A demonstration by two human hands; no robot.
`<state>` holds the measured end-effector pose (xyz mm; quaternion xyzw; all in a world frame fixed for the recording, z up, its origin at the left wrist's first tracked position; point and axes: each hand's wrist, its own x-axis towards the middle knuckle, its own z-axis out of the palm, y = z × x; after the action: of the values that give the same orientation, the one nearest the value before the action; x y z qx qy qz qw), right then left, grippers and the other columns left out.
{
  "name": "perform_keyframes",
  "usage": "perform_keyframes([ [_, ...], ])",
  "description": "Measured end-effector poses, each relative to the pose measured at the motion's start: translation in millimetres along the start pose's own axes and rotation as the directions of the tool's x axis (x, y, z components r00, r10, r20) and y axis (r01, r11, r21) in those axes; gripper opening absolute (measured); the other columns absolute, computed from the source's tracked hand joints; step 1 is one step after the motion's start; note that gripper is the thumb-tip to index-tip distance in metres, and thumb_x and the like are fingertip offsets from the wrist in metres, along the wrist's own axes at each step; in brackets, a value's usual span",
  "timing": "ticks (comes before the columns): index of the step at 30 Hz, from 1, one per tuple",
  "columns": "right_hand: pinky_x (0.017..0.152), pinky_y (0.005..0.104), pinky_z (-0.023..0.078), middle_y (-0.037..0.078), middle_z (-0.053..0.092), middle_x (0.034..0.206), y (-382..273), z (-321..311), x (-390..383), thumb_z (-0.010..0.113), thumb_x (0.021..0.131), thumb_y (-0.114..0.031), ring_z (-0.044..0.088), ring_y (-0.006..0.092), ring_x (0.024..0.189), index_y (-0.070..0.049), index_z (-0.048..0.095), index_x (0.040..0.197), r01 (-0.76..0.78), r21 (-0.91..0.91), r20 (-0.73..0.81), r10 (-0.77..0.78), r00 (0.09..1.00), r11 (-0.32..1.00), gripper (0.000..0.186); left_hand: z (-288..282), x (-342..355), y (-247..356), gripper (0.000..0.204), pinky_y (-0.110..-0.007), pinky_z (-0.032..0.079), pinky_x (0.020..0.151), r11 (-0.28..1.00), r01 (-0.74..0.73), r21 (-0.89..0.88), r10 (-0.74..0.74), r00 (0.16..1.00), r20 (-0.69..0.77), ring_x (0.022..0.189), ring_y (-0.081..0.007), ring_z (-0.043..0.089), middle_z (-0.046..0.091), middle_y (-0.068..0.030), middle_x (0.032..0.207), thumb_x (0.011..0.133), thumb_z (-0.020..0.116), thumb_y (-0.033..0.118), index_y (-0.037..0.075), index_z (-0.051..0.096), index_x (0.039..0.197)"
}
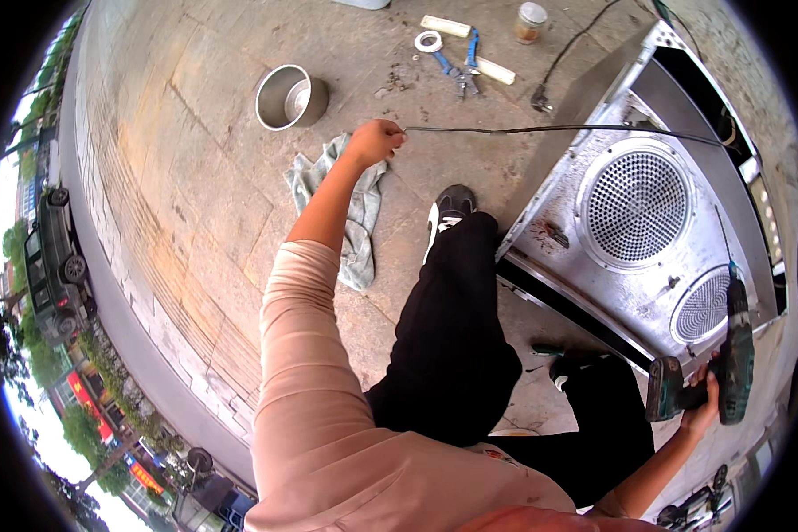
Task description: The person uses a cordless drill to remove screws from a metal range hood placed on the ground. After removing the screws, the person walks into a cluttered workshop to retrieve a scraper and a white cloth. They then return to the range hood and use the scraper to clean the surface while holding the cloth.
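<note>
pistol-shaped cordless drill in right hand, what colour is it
The drill is dark green and black, clearest in the head view.

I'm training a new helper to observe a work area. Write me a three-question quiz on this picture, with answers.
1. What does the right hand hold?
2. True or false: the silver pot rests on the grey cloth.
3. How many round perforated grilles show on the metal panel?

Key:
1. A power drill.
2. False; it rests on the paving, beside the cloth.
3. Two.
</note>
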<state>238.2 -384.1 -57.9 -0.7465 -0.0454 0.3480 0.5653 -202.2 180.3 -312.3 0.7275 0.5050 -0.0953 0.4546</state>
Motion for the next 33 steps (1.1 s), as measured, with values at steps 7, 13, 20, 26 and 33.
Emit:
perform_keyframes([
  [7,0.069,0.0286,0.034,0.005,0.04,0.079,5,47,-31,0.06,0.083,-0.021,0.039,0.0143,0.071,-0.001,0.038,0.126,0.008,0.16,0.133,-0.029,0.991,0.987,0.052,18,57,-90,0.029,-0.032,0.052,0.077,0.995,0.061,-0.084,-0.092,0.887,-0.453,0.083,-0.0192,0.07,0.072,-0.0093,0.096,0.084,0.065,0.023,0.009,0.069,0.109],
  [13,0.07,0.0293,0.034,0.004,0.038,0.079,14,72,-59,0.06,0.084,-0.022,0.039,0.0147,0.07,-0.003,0.037,0.125,-0.06,0.173,0.205,0.023,0.978,0.983,0.051,14,111,-63,0.028,-0.038,0.05,0.086,0.998,0.055,-0.027,-0.06,0.815,-0.577,0.097,-0.0285,0.065,0.068,-0.0086,0.106,0.083,0.064,0.021,0.018,0.069,0.111],
  [20,0.068,0.0294,0.035,0.004,0.042,0.075,16,106,-77,0.066,0.079,-0.025,0.043,0.0151,0.066,-0.003,0.04,0.12,-0.144,0.125,0.159,0.123,0.98,0.982,0.054,9,135,-60,0.029,-0.039,0.049,0.09,0.997,0.062,0.039,-0.018,0.726,-0.687,0.105,-0.029,0.06,0.063,-0.0059,0.114,0.082,0.065,0.017,0.021,0.069,0.11],
  [26,0.068,0.029,0.035,0.004,0.041,0.077,10,125,-72,0.065,0.08,-0.024,0.041,0.0141,0.067,-0.003,0.039,0.121,-0.175,0.083,0.228,0.152,0.962,0.981,0.053,4,159,-51,0.028,-0.04,0.049,0.09,0.997,0.082,-0.006,-0.065,0.744,-0.665,0.107,-0.0289,0.059,0.064,-0.0077,0.113,0.082,0.065,0.014,0.02,0.07,0.109],
  [33,0.067,0.0291,0.035,0.004,0.042,0.076,9,127,-61,0.065,0.08,-0.026,0.042,0.0139,0.065,-0.002,0.039,0.121,-0.194,0.066,0.212,0.176,0.961,0.979,0.054,5,185,-62,0.026,-0.04,0.05,0.088,0.992,0.122,-0.045,-0.119,0.711,-0.693,0.102,-0.0303,0.062,0.064,-0.0095,0.11,0.085,0.062,0.015,0.022,0.07,0.109],
])
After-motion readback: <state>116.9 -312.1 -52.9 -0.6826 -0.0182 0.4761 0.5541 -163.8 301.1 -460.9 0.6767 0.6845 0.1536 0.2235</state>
